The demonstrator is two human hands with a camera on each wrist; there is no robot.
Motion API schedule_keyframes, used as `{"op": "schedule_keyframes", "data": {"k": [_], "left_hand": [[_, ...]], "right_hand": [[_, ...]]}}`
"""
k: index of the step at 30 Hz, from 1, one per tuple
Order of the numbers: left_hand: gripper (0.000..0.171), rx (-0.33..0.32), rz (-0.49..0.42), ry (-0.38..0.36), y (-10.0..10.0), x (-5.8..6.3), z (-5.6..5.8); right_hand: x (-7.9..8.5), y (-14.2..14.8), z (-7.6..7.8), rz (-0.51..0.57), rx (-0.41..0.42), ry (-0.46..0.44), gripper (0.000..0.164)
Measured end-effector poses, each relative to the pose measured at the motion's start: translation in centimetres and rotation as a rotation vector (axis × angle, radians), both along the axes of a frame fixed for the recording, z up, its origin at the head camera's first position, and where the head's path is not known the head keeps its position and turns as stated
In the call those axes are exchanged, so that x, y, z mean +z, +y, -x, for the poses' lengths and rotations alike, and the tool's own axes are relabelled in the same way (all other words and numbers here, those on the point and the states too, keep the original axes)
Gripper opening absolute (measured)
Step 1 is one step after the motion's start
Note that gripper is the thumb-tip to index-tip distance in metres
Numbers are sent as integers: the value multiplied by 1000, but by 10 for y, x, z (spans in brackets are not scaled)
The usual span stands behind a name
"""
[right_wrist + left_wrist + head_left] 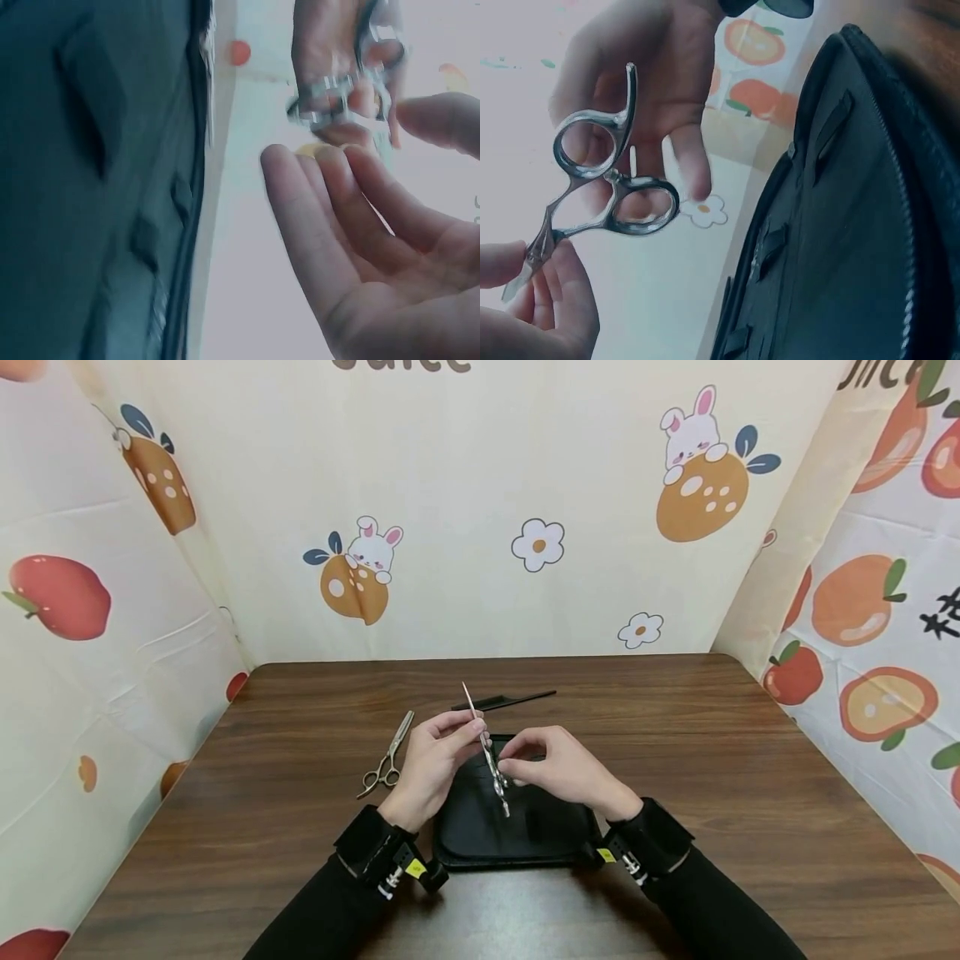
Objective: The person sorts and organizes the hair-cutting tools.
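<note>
My left hand (433, 762) pinches a pair of silver hairdressing scissors (492, 766) by the blades, between thumb and fingers. In the head view the tip points away and up, with the handle end toward me. The left wrist view shows two finger rings (646, 206) and a curved finger rest (631, 86). My right hand (562, 768) hovers just right of the handles, fingers loosely bent and thumb apart from them; in the right wrist view its palm (397, 307) holds nothing. Beneath both hands lies a black zippered case (517, 839).
Left of the case, a second pair of scissors (392, 758) lies on the wooden table (300, 827). A black comb (517, 700) lies behind the hands. Elastic-looking loops (832, 127) line the case's inside. Printed fabric (465, 593) hangs behind and at both sides.
</note>
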State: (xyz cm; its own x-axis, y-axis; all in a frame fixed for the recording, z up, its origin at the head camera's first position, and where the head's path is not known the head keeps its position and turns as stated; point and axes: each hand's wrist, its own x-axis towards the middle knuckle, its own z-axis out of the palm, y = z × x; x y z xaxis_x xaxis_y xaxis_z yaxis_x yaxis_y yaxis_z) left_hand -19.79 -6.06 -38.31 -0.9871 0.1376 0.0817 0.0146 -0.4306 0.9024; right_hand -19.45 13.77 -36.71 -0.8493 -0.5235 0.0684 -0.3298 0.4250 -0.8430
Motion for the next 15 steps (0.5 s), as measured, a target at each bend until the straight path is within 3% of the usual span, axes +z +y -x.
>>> {"op": "schedule_keyframes", "data": {"k": [7,15], "left_hand": [[31,-55,39,36,-6,0,2],[34,-58,67,33,-9,0,4]], "right_hand": [[9,22,7,-243,16,94,29],[4,31,4,-533,82,33,64]]}}
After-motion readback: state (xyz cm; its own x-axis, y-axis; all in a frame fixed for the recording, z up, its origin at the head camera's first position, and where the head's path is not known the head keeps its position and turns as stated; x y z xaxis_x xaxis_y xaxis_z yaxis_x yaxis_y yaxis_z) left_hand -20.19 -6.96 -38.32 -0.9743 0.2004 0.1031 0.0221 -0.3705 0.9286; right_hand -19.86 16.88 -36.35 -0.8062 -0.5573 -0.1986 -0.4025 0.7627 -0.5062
